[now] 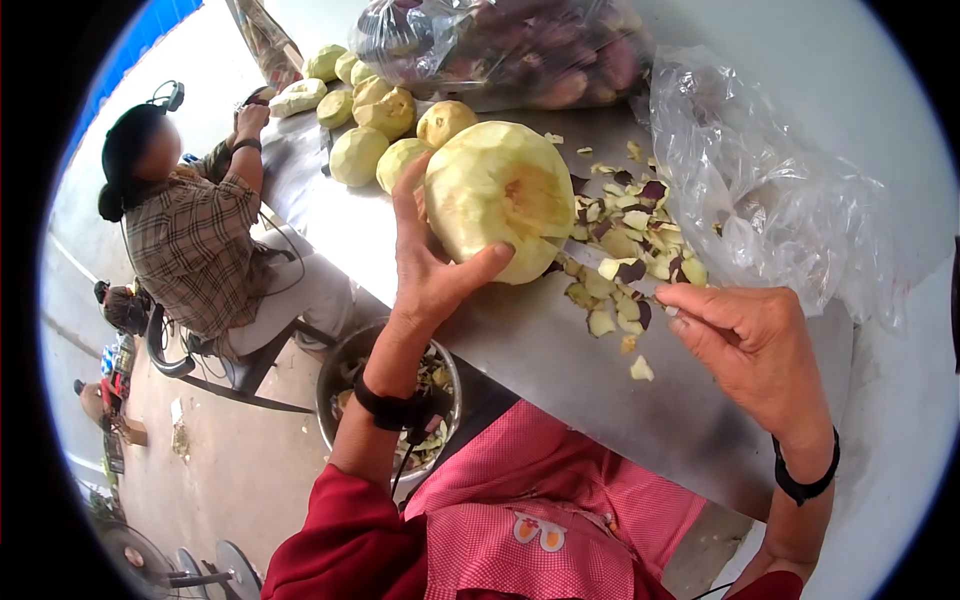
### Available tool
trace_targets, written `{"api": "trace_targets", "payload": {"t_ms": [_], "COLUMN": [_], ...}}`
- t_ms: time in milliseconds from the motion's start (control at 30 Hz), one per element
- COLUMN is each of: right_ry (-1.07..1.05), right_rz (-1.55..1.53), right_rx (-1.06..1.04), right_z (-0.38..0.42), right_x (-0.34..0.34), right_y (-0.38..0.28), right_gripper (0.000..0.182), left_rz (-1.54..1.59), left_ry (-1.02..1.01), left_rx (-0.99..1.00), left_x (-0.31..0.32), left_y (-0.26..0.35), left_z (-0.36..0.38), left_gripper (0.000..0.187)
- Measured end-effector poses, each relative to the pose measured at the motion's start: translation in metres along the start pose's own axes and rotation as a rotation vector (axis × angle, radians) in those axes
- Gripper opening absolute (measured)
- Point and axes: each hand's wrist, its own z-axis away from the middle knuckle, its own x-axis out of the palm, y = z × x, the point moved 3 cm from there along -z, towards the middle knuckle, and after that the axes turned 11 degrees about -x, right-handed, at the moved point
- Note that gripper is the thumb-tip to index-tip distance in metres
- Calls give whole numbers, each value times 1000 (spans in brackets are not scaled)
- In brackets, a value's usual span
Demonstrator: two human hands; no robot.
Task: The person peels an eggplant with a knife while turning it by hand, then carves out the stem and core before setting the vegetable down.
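Beneath your hands, a metal tabletop [540,345] backs the work, and the large peeled vegetable [490,195] is just above it, tilted so that its hollowed spot faces your right side. Your left hand [425,285] is spread wide around it, thumb on the near face and fingers at the far left side, probably so the round body cannot roll while the cut side stays within reach. Your right hand [755,340] is nearly closed, thumb and fingers pinched on what looks like a slim knife [588,249], its blade reaching toward the vegetable; the fingers hide the handle. Purple-and-pale peelings [640,225] lie beside and under that blade, likely where they drop from it. Beyond your left hand, smaller peeled vegetables [358,156] sit grouped, apparently to keep them off the scraps. Behind them a plastic bag [520,50] bulges with purple produce, and a crumpled clear bag [770,200] lies by the peelings. Below the table's near edge, a metal bowl [459,392] holds more scraps, perhaps set low for easy sweeping. Farther left, another person [200,240] sits at the table's end, hands raised over it.
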Motion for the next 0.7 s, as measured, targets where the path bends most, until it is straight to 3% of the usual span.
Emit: {"api": "trace_targets", "payload": {"t_ms": [300, 467, 700], "right_ry": [-14, 140, 118], "right_rz": [5, 51, 46], "right_rx": [35, -134, -174], "right_z": [2, 8, 3], "right_x": [10, 31, 36], "right_y": [-6, 5, 21], "right_gripper": [23, 24, 24], "left_rz": [-52, -28, -45], "left_ry": [-53, -42, -51], "left_rx": [42, -26, -8], "left_x": [3, -3, -4], "left_y": [2, -2, -5], "left_z": [0, -3, -6], "left_gripper": [113, 113, 111]}}
